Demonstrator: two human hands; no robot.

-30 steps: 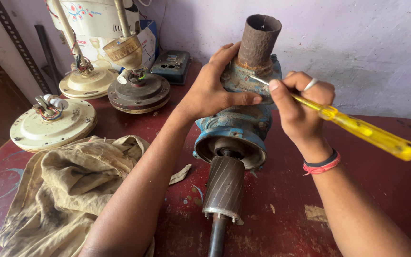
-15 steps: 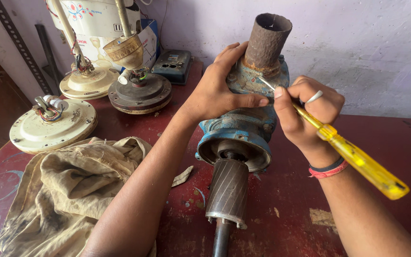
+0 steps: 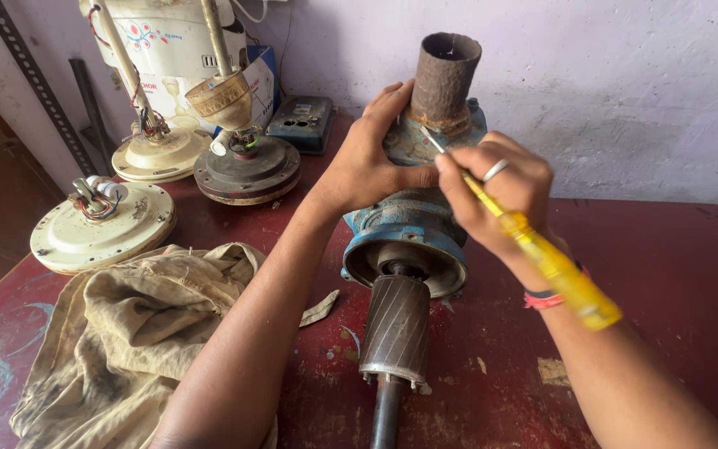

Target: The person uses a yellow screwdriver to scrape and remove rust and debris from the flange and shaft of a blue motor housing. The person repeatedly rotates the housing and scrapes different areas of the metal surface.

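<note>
Pump body (image 3: 413, 229), likely heavy and rigid, steadied by left hand (image 3: 367, 162); right hand (image 3: 500, 195), at three o'clock, grips yellow screwdriver (image 3: 542, 258).

I have only one view, from the camera on the wearer's head. It looks down and forward over the dark red table (image 3: 666, 274), close in above both forearms. The far side faces a pale purple wall (image 3: 625, 91). With just this one view, nothing overlaps, and the near table edge falls outside it.
</note>
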